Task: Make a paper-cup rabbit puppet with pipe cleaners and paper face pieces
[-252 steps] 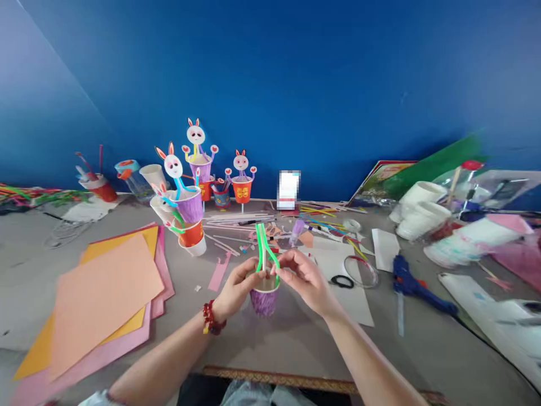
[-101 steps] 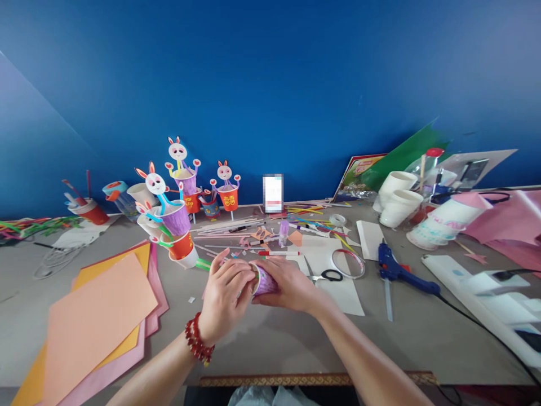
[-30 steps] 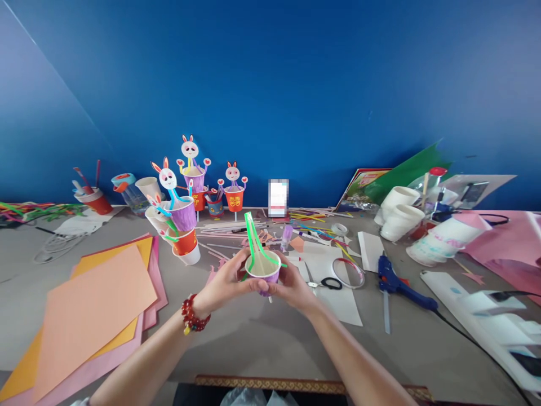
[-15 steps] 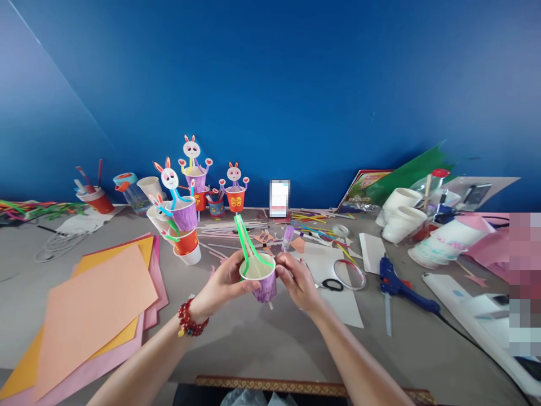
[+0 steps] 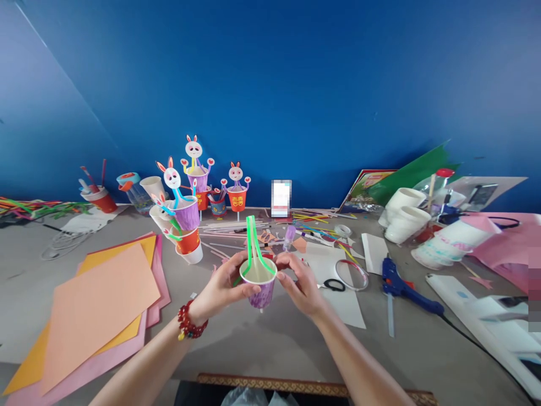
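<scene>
A purple-coloured paper cup (image 5: 261, 296) is held upright above the table, its pale inside facing me. My left hand (image 5: 224, 285) is closed around its left side, thumb across the front. The fingers of my right hand (image 5: 303, 286) are bent and pinch the cup at the right rim. Out of the cup rises a bright green pipe cleaner (image 5: 250, 234) bent over at the top, with a pale stick between its legs. Its lower ends pass along the inner wall; one green end shows outside at the left.
Rabbit-faced cup figures (image 5: 183, 214) stand at the back left. Coloured paper sheets (image 5: 101, 310) lie at the left. To the right are scissors (image 5: 335, 285), a tape roll (image 5: 351, 274), a blue glue gun (image 5: 395, 276) with its cord, and stacked white cups (image 5: 406, 217).
The cup has turned slightly in my hands, and the green pipe cleaner now stands more upright, its top shifted to the right. Both hands keep their hold.
</scene>
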Motion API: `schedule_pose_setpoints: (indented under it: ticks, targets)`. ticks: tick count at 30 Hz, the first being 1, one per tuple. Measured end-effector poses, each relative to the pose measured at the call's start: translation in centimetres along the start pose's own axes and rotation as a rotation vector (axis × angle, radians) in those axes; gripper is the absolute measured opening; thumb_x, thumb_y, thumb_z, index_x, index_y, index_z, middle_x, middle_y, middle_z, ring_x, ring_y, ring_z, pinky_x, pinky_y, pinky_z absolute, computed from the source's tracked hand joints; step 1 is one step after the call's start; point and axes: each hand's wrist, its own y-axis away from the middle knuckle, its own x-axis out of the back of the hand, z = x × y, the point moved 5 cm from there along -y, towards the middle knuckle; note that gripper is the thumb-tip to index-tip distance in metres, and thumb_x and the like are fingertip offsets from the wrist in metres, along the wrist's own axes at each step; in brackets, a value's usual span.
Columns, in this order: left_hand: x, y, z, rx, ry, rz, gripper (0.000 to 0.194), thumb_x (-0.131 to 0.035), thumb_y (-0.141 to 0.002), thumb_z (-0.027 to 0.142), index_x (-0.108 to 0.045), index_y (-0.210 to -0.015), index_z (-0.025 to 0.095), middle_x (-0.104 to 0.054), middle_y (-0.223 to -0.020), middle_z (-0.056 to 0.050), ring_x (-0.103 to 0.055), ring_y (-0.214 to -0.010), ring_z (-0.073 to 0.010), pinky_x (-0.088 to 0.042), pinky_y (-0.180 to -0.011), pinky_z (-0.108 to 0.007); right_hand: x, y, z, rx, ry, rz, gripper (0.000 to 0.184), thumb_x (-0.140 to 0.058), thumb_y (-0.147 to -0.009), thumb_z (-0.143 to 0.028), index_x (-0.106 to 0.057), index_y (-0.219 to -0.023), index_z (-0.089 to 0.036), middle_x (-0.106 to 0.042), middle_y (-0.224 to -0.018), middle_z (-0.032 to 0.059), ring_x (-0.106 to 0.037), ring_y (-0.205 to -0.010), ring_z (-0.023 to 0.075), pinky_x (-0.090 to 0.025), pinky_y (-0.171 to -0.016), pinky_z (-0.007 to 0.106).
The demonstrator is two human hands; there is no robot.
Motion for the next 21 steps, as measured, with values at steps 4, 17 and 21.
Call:
schedule_pose_setpoints:
  ticks: [4, 17, 21]
  targets:
    - [-0.6, 0.3, -0.4, 0.047, -0.106, -0.067, 0.069, -0.077, -0.078, 0.024, -0.047, -0.14, 0.024, -0.051, -0.145, -0.011, -0.05, -0.132, -0.0297, -0.042, -0.109, -0.039, 0.8, -0.2, 0.2, -0.092, -0.198, 0.088, 0.027, -0.055, -0.094, -0.045, -0.059, -0.107, -0.022, -0.061, -0.1, 0.0085, -0.061, -0.09, 0.0219, -0.05, -0.081, 0.035]
    - [-2.1, 1.4, -2.9, 0.187, 0.229, -0.05, 0.069, -0.081, -0.074, 0.027, -0.051, -0.137, 0.026, -0.06, -0.134, -0.011, -0.061, -0.115, -0.0267, -0.051, -0.093, -0.032, 1.1, -0.1, 1.0, -0.354, -0.431, 0.175, 0.019, -0.072, -0.083, -0.038, -0.064, -0.087, -0.02, -0.06, -0.075, 0.0006, -0.056, -0.067, 0.0143, -0.047, -0.062, 0.025]
    - [-2.5, 1.4, -3.3, 0.143, 0.248, -0.011, 0.062, -0.079, -0.076, 0.027, -0.055, -0.132, 0.023, -0.065, -0.126, -0.011, -0.062, -0.111, -0.0258, -0.052, -0.089, -0.03, 0.9, 0.0, 0.8, -0.333, -0.426, 0.156, 0.018, -0.071, -0.084, -0.037, -0.064, -0.087, -0.02, -0.06, -0.076, 0.0003, -0.058, -0.068, 0.0141, -0.048, -0.063, 0.025]
